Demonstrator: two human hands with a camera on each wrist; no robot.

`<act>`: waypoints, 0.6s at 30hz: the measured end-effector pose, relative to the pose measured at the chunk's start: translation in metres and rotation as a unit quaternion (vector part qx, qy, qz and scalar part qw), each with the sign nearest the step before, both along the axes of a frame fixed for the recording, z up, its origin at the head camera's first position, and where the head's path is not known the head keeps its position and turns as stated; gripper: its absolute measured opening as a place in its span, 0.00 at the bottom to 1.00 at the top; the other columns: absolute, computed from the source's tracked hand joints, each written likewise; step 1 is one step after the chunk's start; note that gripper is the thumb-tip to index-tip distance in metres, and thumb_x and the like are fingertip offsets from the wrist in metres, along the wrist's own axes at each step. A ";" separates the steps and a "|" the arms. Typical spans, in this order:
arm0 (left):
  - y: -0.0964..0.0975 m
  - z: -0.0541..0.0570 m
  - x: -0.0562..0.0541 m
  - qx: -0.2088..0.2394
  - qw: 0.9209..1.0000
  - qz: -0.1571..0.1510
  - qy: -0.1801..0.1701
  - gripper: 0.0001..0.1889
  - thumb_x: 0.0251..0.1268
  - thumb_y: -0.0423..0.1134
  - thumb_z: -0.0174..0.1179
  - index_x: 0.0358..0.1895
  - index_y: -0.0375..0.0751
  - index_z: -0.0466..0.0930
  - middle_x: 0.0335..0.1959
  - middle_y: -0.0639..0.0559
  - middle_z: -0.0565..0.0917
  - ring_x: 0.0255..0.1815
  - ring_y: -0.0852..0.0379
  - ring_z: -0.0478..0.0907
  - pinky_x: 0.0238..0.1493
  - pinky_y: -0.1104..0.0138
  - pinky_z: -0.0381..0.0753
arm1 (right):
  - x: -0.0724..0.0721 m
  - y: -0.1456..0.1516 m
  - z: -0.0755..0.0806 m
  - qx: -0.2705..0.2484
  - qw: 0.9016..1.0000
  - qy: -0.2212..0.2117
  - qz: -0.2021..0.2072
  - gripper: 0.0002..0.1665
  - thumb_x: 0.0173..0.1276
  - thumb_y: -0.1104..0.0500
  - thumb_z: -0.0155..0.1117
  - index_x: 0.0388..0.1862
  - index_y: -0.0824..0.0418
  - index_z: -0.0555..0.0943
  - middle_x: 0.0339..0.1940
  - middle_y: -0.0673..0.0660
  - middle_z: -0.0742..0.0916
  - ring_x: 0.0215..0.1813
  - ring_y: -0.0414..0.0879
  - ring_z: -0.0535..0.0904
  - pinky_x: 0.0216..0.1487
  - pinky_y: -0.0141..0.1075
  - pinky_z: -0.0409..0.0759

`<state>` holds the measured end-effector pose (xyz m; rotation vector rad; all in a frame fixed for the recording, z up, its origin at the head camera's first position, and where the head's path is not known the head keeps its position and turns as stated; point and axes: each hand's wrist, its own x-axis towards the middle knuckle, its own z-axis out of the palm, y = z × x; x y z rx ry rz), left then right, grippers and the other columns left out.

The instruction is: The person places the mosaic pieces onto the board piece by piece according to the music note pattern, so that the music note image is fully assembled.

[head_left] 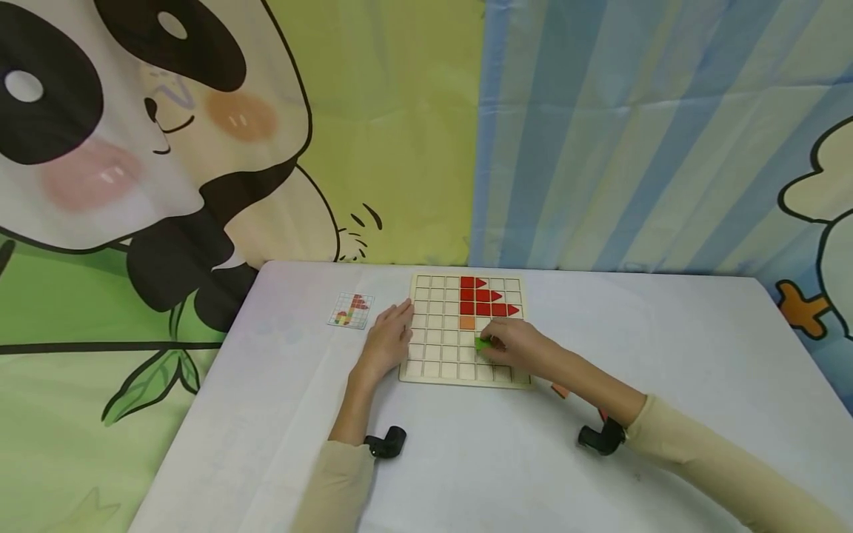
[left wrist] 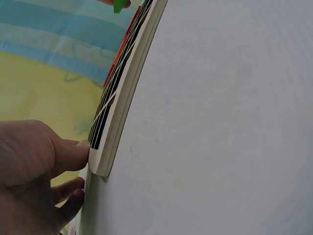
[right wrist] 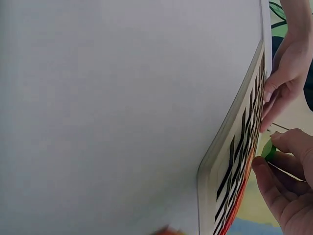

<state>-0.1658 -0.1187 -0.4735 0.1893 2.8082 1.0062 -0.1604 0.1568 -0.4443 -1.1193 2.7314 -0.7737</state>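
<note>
A pale wooden grid board (head_left: 436, 354) lies on the table. My right hand (head_left: 523, 346) pinches a small green piece (head_left: 483, 343) between thumb and fingers, over the squares just below a single orange square (head_left: 467, 323). The right wrist view shows the green piece (right wrist: 268, 149) between the fingertips, close over the board. Three rows of red pieces (head_left: 474, 296), with pointed right ends, fill part of the board's upper right. Along the left edge of the board rests my left hand (head_left: 388, 339), fingers extended; its thumb (left wrist: 73, 154) touches the board's side in the left wrist view.
A small pattern card (head_left: 351, 310) with a coloured grid picture lies left of the board. An orange piece (head_left: 560, 390) sits near the board's lower right corner, and a red piece (head_left: 603, 414) is partly hidden under my right wrist. A printed cloth (head_left: 400, 133) hangs behind the white table (head_left: 466, 459).
</note>
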 end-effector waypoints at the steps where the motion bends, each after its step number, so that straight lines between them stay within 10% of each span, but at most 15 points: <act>1: -0.001 0.000 0.000 0.001 1.000 0.001 0.001 0.27 0.78 0.31 0.53 0.78 0.36 0.65 0.83 0.48 0.62 0.85 0.41 0.53 0.83 0.42 0.53 | -0.004 -0.006 -0.001 0.004 1.000 0.002 0.004 0.08 0.68 0.65 0.71 0.44 0.67 0.87 0.40 0.57 0.89 0.38 0.44 0.83 0.39 0.32 0.85; 18: 0.000 0.001 0.000 -0.006 1.000 0.000 0.005 0.27 0.78 0.31 0.53 0.77 0.35 0.66 0.83 0.48 0.62 0.85 0.41 0.53 0.82 0.41 0.53 | -0.018 -0.031 -0.009 0.009 0.999 0.041 0.010 0.04 0.71 0.66 0.69 0.38 0.67 0.89 0.34 0.56 0.81 0.31 0.41 0.73 0.31 0.28 0.76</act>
